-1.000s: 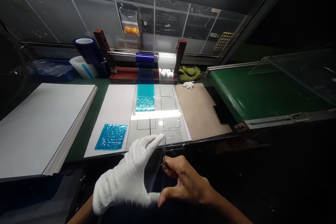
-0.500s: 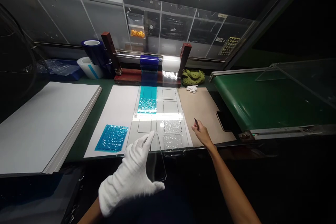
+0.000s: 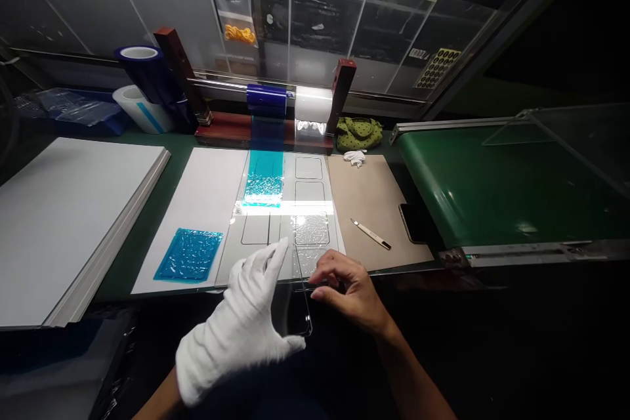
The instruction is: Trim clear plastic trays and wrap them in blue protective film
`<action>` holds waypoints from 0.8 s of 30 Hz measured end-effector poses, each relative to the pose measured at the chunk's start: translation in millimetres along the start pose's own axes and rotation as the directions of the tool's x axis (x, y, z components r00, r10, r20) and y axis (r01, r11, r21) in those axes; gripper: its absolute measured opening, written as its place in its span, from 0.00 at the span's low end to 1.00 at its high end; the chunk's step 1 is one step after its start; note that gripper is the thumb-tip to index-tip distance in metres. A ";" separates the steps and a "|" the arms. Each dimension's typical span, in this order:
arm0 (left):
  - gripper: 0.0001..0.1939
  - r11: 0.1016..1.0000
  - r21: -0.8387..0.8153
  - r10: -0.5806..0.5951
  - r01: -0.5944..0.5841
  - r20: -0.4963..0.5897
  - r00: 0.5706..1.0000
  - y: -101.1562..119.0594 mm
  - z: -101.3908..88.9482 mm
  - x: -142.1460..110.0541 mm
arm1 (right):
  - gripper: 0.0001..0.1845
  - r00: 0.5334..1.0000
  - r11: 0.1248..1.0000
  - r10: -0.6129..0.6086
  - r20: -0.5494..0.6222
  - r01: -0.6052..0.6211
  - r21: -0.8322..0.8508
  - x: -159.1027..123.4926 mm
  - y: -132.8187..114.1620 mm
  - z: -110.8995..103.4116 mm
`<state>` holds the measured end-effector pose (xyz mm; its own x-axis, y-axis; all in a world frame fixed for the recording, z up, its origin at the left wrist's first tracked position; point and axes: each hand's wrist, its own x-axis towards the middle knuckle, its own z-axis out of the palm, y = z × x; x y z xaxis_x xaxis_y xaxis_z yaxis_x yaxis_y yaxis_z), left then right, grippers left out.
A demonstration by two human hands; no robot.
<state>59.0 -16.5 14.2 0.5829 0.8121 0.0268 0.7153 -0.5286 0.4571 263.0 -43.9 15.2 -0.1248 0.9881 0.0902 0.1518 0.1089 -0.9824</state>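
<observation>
My left hand (image 3: 236, 328), in a white glove, holds a clear round-cornered panel (image 3: 298, 312) upright between thumb and fingers. My bare right hand (image 3: 349, 292) sits at the panel's upper edge, but I cannot tell whether its fingers grip it. A craft knife (image 3: 370, 233) lies on the tan mat (image 3: 378, 190) to the right. Ahead of my hands, a clear sheet (image 3: 310, 228) with rectangular outlines lies on the bench, with a strip of blue film (image 3: 263, 177) on it. A textured blue film piece (image 3: 188, 254) lies on a white sheet (image 3: 197, 190).
A stack of white boards (image 3: 73, 223) lies at left. At the back stand a film dispenser (image 3: 266, 102) and blue and white tape rolls (image 3: 142, 85). A phone (image 3: 412, 223) sits by the green conveyor belt (image 3: 472, 190) at right. White gloves (image 3: 355, 157) lie on the mat.
My right hand has moved from the tan mat back to the panel's edge. The craft knife now lies on the mat. The panel stays in my left hand.
</observation>
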 end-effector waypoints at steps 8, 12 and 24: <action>0.68 0.998 0.003 0.063 -0.063 -0.014 0.998 10.6 2.0 3.6 | 0.12 0.993 0.999 0.012 0.118 -0.008 -0.034 -6.8 -12.3 -9.3; 0.69 0.997 0.039 -0.065 0.066 -0.023 0.998 10.3 9.5 6.9 | 0.33 0.963 0.996 -0.088 0.253 0.091 0.003 -34.1 -21.5 -29.9; 0.46 0.818 0.298 -0.440 0.492 -0.227 0.869 23.3 56.5 57.5 | 0.57 0.994 0.483 -0.054 -0.097 -0.059 -0.874 -17.0 46.6 49.7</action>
<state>131.0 3.9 -23.9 0.1041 0.9943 0.0235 0.9869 -0.1062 0.1216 223.4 -60.9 -40.3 -0.0371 0.9866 0.1588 0.9375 0.0894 -0.3364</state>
